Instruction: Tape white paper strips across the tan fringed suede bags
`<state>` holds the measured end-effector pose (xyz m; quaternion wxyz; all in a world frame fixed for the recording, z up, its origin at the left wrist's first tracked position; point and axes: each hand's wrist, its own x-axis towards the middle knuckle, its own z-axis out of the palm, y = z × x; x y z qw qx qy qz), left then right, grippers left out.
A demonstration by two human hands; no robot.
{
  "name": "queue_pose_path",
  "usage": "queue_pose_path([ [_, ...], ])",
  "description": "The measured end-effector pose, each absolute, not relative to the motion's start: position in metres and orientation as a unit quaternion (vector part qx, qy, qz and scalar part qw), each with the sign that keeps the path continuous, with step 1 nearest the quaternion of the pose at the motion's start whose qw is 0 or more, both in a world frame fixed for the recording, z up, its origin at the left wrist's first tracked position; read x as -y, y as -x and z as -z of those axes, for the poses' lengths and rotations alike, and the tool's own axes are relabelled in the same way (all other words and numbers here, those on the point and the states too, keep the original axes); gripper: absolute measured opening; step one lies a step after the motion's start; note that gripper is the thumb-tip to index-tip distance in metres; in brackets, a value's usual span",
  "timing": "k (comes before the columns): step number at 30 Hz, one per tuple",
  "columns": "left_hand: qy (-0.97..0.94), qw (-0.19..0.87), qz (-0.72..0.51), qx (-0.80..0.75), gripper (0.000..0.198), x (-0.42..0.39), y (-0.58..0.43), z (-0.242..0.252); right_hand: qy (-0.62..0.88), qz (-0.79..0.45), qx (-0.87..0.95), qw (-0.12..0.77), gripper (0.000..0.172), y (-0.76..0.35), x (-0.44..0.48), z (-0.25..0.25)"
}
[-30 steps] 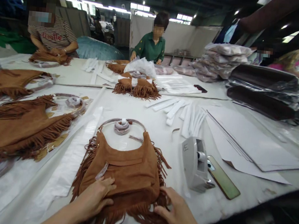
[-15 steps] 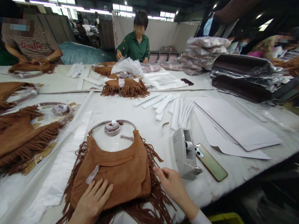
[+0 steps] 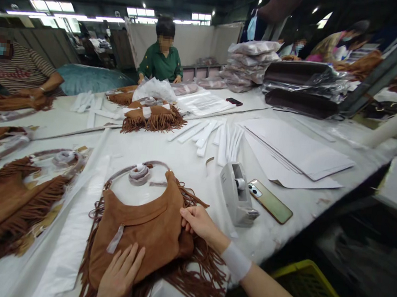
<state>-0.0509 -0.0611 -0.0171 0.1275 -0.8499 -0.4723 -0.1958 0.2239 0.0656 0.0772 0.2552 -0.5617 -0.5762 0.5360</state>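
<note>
A brown suede-like handbag (image 3: 140,230) with long fringe lies in front of me, its zip pull wrapped in white. My left hand (image 3: 123,270) rests on the bag's lower front, palm down and fingers stretched out. At the bag's right edge, my right hand (image 3: 196,221) has its thumb and fingers pinched together on the side. A wrapped, coiled strap (image 3: 139,174) sits inside the curve of the bag's handle. To the right of my right hand stands a grey tape dispenser (image 3: 238,195), beside a phone (image 3: 271,201) lying flat.
More fringed bags (image 3: 11,209) lie at left. White strips (image 3: 206,137) and large white sheets (image 3: 298,147) spread beyond the dispenser. A co-worker in green (image 3: 163,60) stands across the table (image 3: 79,138). A yellow basket (image 3: 311,292) is below the table's right edge.
My right hand has moved left from the fringe onto the bag's right edge. My left hand stays flat on the bag. The view has turned somewhat to the right.
</note>
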Motion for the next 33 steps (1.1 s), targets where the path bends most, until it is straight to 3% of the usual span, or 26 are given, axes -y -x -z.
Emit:
queue_pose_path([
  [4,0.822,-0.066,0.172,0.538,0.038,0.045,0.028,-0.031,0.567,-0.524,0.563,0.294,0.033,-0.227,-0.057,-0.069],
  [6,0.772,-0.207,0.146,0.583,0.036,0.027,-0.002,-0.069,0.574,-0.511,0.56,0.311,0.034,-0.226,-0.055,-0.068],
  [8,0.722,-0.277,0.116,0.623,0.043,0.005,-0.035,-0.102,0.576,-0.499,0.561,0.322,0.035,-0.224,-0.053,-0.068],
  [10,0.719,-0.301,0.049,0.624,0.041,-0.018,-0.063,-0.118,0.577,-0.491,0.565,0.326,0.036,-0.223,-0.051,-0.07],
  [13,0.736,-0.297,-0.008,0.608,0.024,-0.04,-0.08,-0.108,0.586,-0.488,0.566,0.313,0.034,-0.226,-0.043,-0.07],
  [18,0.715,-0.404,0.121,0.558,0.025,-0.044,-0.064,-0.073,0.627,-0.475,0.549,0.281,0.034,-0.236,-0.02,-0.069],
  [24,0.636,-0.562,0.218,0.482,0.03,-0.037,-0.05,-0.073,0.63,-0.426,0.622,0.186,0.032,-0.234,-0.022,-0.072],
  [28,0.629,-0.586,0.227,0.458,0.032,-0.038,-0.046,-0.067,0.594,-0.449,0.647,0.162,0.035,-0.23,-0.037,-0.072],
  [33,0.65,-0.561,0.227,0.46,0.033,-0.039,-0.048,-0.062,0.574,-0.442,0.672,0.155,0.027,-0.22,-0.048,-0.073],
])
